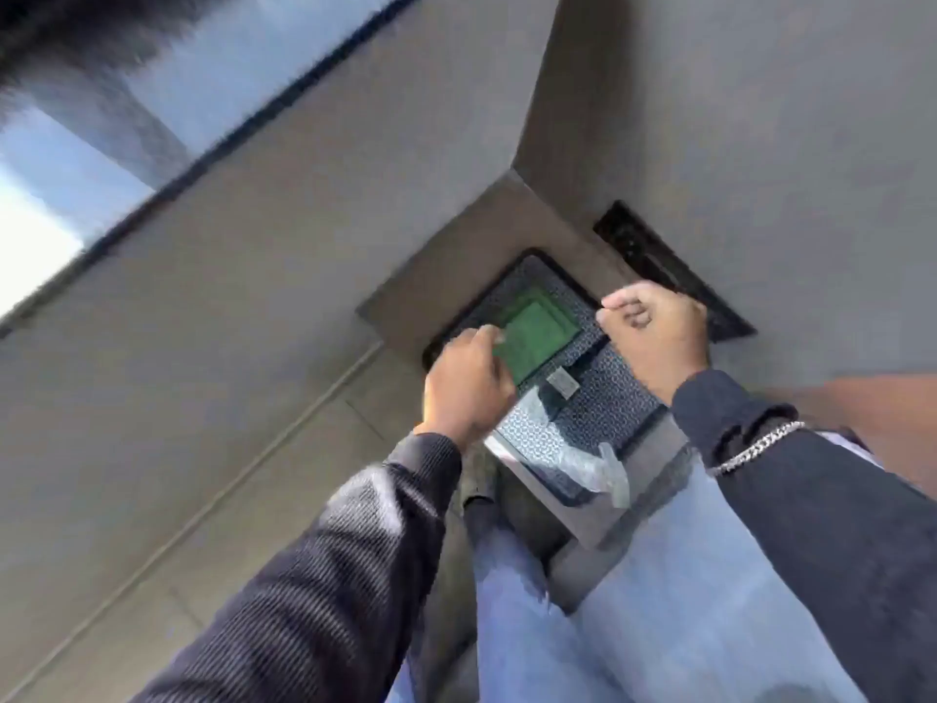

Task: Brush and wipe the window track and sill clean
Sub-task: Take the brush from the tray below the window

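A flat green pad (540,334) lies on a dark patterned mat or bag (608,398) on the floor in front of me. My left hand (469,390) reaches down and pinches the pad's near left edge. My right hand (654,337) hovers just right of the pad as a closed fist, and nothing shows in it. The window (76,164) with its dark frame (253,119) runs across the upper left, far from both hands. The view is tilted and blurred.
Clear plastic wrap (583,466) and a small white label (563,384) lie on the patterned mat. A black floor grille (659,268) sits behind my right hand. Grey wall fills the left and top. My legs in jeans (532,626) stand below.
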The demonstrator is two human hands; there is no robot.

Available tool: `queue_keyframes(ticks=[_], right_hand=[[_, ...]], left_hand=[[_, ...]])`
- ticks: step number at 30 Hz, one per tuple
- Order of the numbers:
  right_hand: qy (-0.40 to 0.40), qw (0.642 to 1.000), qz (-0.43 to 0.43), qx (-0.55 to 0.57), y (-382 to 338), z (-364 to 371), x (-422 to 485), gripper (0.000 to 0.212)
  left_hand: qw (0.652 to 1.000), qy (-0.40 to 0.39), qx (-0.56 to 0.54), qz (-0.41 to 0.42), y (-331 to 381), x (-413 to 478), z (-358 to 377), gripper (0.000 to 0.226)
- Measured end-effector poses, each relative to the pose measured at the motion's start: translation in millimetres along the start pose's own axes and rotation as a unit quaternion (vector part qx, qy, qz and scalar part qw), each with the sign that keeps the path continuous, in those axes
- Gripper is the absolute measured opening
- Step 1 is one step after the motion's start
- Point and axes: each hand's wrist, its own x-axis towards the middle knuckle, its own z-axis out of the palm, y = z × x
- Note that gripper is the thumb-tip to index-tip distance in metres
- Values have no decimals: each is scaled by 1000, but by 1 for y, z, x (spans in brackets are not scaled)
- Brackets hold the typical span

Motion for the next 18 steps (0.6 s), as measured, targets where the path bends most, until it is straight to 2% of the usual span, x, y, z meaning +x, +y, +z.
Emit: queue_keyframes(ticks=[2, 4, 7, 10, 13, 18], right_hand=[[4, 996, 92, 23, 46, 12, 6, 8], [10, 984, 175, 31, 90, 25, 12, 5], [0, 965, 256, 48, 134, 47, 28, 5], [2, 941, 331, 72, 155, 72, 45, 22], [-15, 929, 358, 96, 163, 96, 59, 33], [1, 917, 391, 82, 168, 110, 70, 36]], left_hand=[[998, -23, -30, -60, -13, 12, 41, 31], [984, -94, -65, -135, -28, 21, 83, 24], [969, -164, -78, -168, -46, 32, 137, 29], [976, -141, -26, -163, -52, 38, 169, 31], [982, -84, 28, -165, -48, 45, 188, 30], [966, -59, -48, -246, -46, 55, 196, 21]])
